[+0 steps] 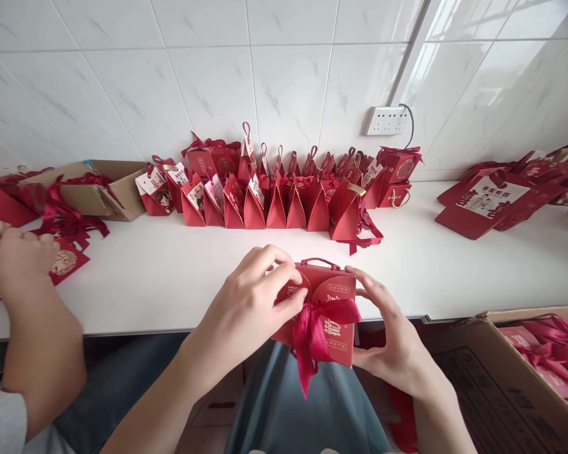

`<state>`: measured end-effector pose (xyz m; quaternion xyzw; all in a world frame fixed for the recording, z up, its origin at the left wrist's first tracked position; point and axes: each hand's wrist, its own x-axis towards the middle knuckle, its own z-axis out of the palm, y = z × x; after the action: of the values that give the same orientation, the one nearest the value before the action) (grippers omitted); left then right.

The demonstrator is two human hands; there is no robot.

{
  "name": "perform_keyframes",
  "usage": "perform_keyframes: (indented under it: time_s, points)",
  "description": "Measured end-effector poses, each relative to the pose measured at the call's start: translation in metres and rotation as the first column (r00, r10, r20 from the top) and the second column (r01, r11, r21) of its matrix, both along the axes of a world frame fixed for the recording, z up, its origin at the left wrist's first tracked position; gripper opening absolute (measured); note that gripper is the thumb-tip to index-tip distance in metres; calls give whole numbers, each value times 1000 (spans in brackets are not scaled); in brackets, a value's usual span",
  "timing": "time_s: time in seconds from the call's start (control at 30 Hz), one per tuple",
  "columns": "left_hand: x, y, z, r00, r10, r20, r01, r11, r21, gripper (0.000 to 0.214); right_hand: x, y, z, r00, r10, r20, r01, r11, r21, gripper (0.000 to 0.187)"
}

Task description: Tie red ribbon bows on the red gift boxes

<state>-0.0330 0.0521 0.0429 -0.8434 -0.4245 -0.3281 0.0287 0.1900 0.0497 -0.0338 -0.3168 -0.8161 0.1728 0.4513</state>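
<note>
My left hand (258,287) is pinching the left side of a red ribbon-tied gift box (335,291), thumb lying near its satin bow (307,328). My right hand (390,321) is gripping the right side, index finger high, thumb low. The box is hanging in both hands at the bench's (146,271) front edge, cord handle (322,261) uppermost. Peaked red gift boxes (277,208) are standing in rows toward the rear edge; a cardboard carton (502,378) is sitting off the front right.
</note>
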Motion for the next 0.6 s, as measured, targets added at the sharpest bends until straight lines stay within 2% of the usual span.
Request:
perform_keyframes:
  time_s: [0.13, 0.23, 0.3, 0.37, 0.5, 0.6]
  points:
    - [4, 5, -6, 997, 51, 65, -54, 998, 36, 16, 1, 1, -5, 1000, -8, 15, 8, 1000, -3, 94]
    - [2, 5, -7, 990, 35, 137, -27, 998, -57, 10, 1, 2, -8, 1000, -19, 18, 19, 1000, 6, 94]
    - [0, 4, -7, 990, 14, 139, 5, 991, -136, 4, 1, 3, -9, 1000, -22, 12, 22, 1000, 10, 94]
    - [-2, 2, -6, 993, 11, 115, 8, 987, -162, 5, 1, 3, -9, 1000, -17, 9, 17, 1000, 15, 93]
    - [2, 5, -9, 999, 22, 46, -18, 997, -73, 3, 1, 3, -8, 1000, -12, 14, 12, 1000, 13, 93]
    - [6, 11, -15, 994, 75, 82, -77, 997, 21, 14, 1, 3, -9, 999, -25, 22, 25, 1000, 11, 91]
